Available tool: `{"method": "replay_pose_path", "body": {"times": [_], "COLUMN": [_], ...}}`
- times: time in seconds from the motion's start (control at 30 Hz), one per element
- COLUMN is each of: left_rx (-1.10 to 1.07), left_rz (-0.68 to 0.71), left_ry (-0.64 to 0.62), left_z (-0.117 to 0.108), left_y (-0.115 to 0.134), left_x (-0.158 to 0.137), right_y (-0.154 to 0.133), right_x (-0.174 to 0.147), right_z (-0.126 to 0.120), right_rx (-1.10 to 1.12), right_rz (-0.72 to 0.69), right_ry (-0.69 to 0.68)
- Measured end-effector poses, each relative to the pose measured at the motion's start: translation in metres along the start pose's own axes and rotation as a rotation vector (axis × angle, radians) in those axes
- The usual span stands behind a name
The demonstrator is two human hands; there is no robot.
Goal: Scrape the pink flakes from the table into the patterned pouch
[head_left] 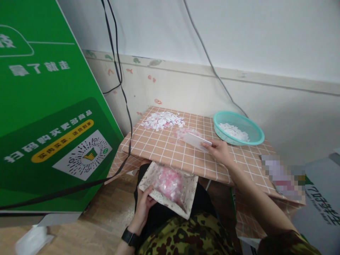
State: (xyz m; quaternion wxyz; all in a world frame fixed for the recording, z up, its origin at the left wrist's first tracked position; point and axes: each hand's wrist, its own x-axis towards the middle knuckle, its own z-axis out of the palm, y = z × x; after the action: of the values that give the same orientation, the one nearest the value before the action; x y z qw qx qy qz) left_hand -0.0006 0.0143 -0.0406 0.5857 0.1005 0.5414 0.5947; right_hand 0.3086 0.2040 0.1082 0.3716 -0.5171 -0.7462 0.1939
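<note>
Your left hand (145, 202) grips the near-left edge of a speckled tray (165, 203), which sits tilted over your lap. Just beyond those fingers lie pink and white pieces (170, 184); their glossy top may be clear plastic, though the glare makes it hard to tell. Your right hand (219, 150) pinches a white card (195, 140) above the checked tablecloth (159, 141). Left of those fingers, at the card's far edge, is a small pinkish heap (188, 132). Past your right fingers stands a turquoise basket (237, 142) holding white pieces (233, 131); farther left spreads a larger pile (162, 120).
</note>
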Motion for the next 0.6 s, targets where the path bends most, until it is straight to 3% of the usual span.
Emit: {"method": "replay_pose_path", "body": {"times": [0.27, 0.6], "left_rx": [0.021, 0.027], "left_rz": [-0.001, 0.017], "left_ry": [0.009, -0.019], "left_z": [-0.002, 0.0], "left_y": [-0.003, 0.001], "left_x": [0.004, 0.0], "right_y": [0.001, -0.008], "right_x": [0.0, 0.025], "right_z": [0.014, 0.025], "right_rx": [0.056, 0.094], "right_rz": [-0.026, -0.097], "right_ry": [-0.037, -0.16]}}
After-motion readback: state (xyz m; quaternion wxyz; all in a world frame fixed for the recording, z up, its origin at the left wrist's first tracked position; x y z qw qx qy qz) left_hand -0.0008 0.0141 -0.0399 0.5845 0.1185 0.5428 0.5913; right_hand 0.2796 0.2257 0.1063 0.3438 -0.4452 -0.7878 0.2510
